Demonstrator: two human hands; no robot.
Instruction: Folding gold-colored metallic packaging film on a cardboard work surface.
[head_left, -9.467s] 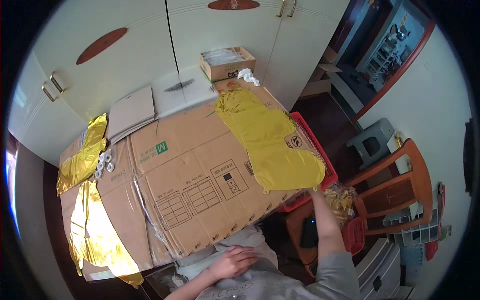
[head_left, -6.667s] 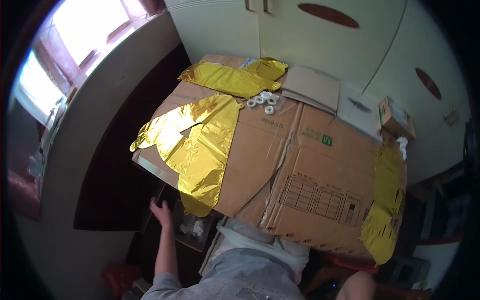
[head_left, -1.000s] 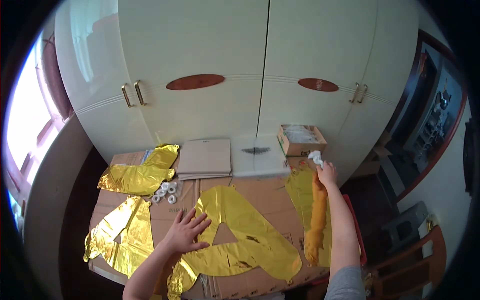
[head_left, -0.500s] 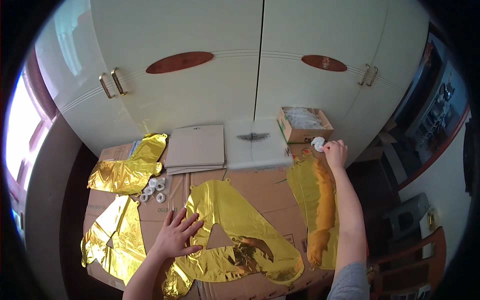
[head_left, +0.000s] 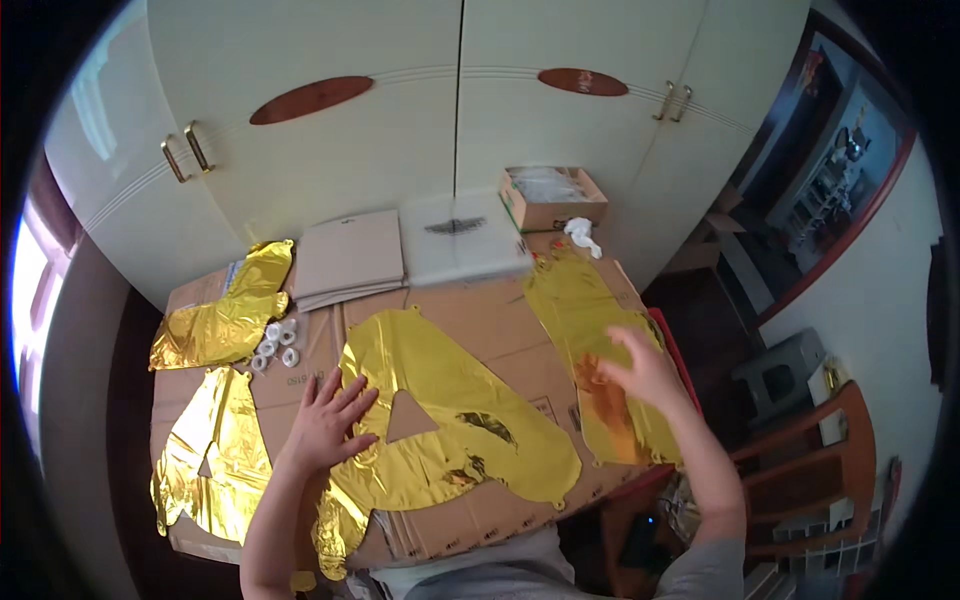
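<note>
**Pressing the foil flat, right hand drawn back**

From the left: my left hand [head_left: 325,425], fingers spread wide, rests on the gold letter-shaped foil balloon [head_left: 450,420] lying mid-table [head_left: 500,310]. My right hand [head_left: 640,365], open and empty, has left the table's far edge and now hovers over the flat gold foil sheet [head_left: 585,320].

Shiny gold foil balloons [head_left: 450,420] on plain brown cardboard [head_left: 480,320], cream cupboard doors [head_left: 400,130] with reddish-brown ovals.

Glossy crinkled gold foil balloon [head_left: 450,420], matt brown cardboard sheet [head_left: 490,320]
</note>
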